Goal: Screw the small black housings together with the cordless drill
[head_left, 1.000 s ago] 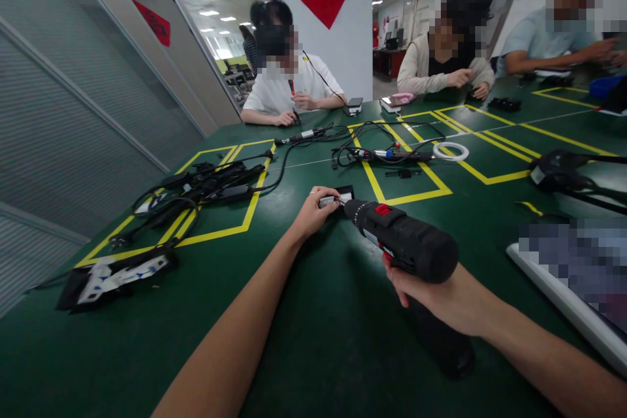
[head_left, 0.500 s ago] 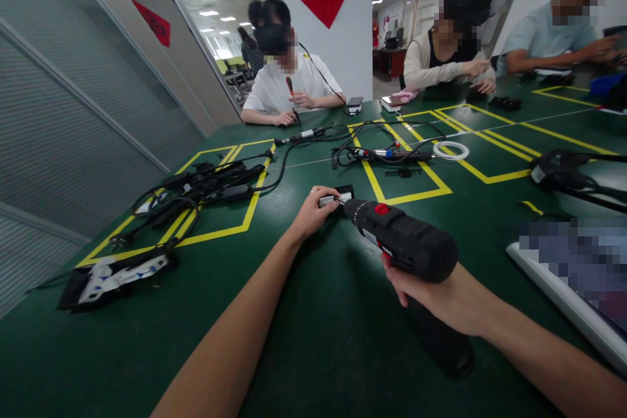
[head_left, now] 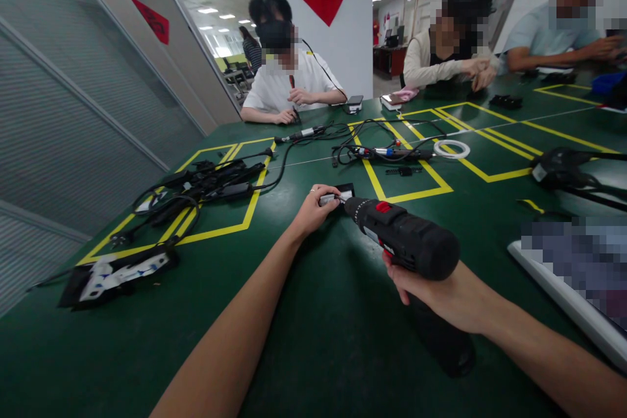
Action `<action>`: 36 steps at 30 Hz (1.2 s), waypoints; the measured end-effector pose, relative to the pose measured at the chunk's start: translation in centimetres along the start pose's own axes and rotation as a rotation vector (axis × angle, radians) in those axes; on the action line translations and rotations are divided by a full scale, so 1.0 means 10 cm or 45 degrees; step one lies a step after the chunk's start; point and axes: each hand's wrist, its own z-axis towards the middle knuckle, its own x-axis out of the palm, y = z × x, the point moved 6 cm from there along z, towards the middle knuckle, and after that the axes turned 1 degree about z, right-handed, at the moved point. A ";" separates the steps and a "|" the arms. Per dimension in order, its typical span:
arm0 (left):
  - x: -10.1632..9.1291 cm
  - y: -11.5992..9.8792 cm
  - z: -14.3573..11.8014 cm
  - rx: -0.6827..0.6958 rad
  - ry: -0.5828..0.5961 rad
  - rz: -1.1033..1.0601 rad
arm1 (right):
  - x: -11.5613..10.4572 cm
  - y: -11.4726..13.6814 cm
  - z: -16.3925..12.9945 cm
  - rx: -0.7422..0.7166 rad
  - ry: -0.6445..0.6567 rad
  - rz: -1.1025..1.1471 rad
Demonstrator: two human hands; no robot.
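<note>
My right hand (head_left: 431,290) is wrapped round the grip of a black cordless drill (head_left: 406,235) with red switches. The drill lies nearly level, its chuck and bit pointing away to the left. At the bit's tip is a small black part with a silvery face (head_left: 347,193), lying on the green table (head_left: 313,333). My left hand (head_left: 316,210) pinches this part from its left side, fingers close to the bit. Whether the bit touches a screw is too small to tell.
Black power adapters with cables (head_left: 215,186) lie at left, a black-and-white piece (head_left: 117,277) nearer me. Ahead are a corded electric screwdriver (head_left: 392,154), a white ring (head_left: 451,149) and yellow tape outlines. A white-edged screen (head_left: 563,294) lies right. Several people sit across the table.
Both my hands, the drill and the small part stay almost in place. Across the table, a co-worker's hands have shifted slightly.
</note>
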 end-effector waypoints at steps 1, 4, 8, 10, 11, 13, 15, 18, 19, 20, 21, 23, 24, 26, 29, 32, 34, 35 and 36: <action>0.00 0.00 0.00 -0.002 0.000 -0.001 | 0.00 0.01 0.00 -0.013 0.000 0.003; 0.00 0.00 0.00 0.000 0.000 -0.006 | 0.01 0.04 -0.01 -0.049 0.030 0.035; 0.00 0.00 0.00 0.036 -0.003 0.003 | 0.02 0.07 -0.02 -0.042 0.047 0.068; 0.00 0.00 0.00 0.046 -0.005 0.008 | 0.02 0.07 -0.02 -0.048 0.045 0.071; 0.00 0.00 0.00 0.046 -0.005 0.009 | 0.02 0.07 -0.02 -0.050 0.044 0.067; 0.00 0.00 0.00 0.046 -0.003 0.010 | 0.02 0.05 -0.01 -0.037 0.035 0.047; 0.00 -0.01 0.00 0.046 -0.004 0.014 | 0.02 0.03 0.00 -0.010 0.022 0.016; 0.00 -0.01 0.00 0.042 -0.006 0.019 | 0.01 0.01 0.01 0.007 0.022 -0.014; 0.00 -0.01 0.00 0.041 -0.009 0.019 | 0.01 0.00 0.01 0.003 0.025 -0.019; 0.00 -0.02 0.00 0.041 -0.009 0.016 | 0.01 0.00 0.00 -0.002 0.034 -0.024; 0.00 -0.02 0.00 0.041 -0.007 0.014 | 0.00 0.00 0.00 -0.007 0.037 -0.030; 0.00 -0.02 0.00 0.040 -0.005 0.010 | 0.00 -0.01 0.00 -0.010 0.045 -0.037; 0.00 -0.02 0.00 0.040 -0.004 0.011 | 0.00 -0.01 0.00 -0.012 0.048 -0.035; -0.01 -0.03 -0.01 0.040 -0.004 0.015 | 0.00 -0.02 0.00 -0.017 0.040 -0.024; -0.01 -0.03 -0.01 0.043 -0.002 0.015 | 0.00 -0.03 0.01 -0.008 0.030 -0.027; -0.01 -0.03 -0.01 0.042 0.000 0.009 | 0.00 -0.02 0.00 -0.010 0.052 -0.040; -0.01 -0.03 -0.01 0.043 -0.002 0.006 | 0.00 -0.02 0.00 -0.013 0.054 -0.045; -0.01 -0.02 -0.01 0.043 -0.002 0.007 | -0.01 -0.02 -0.01 -0.008 0.045 -0.047; -0.01 -0.02 -0.01 0.041 -0.003 0.009 | -0.01 -0.02 -0.01 0.003 0.034 -0.050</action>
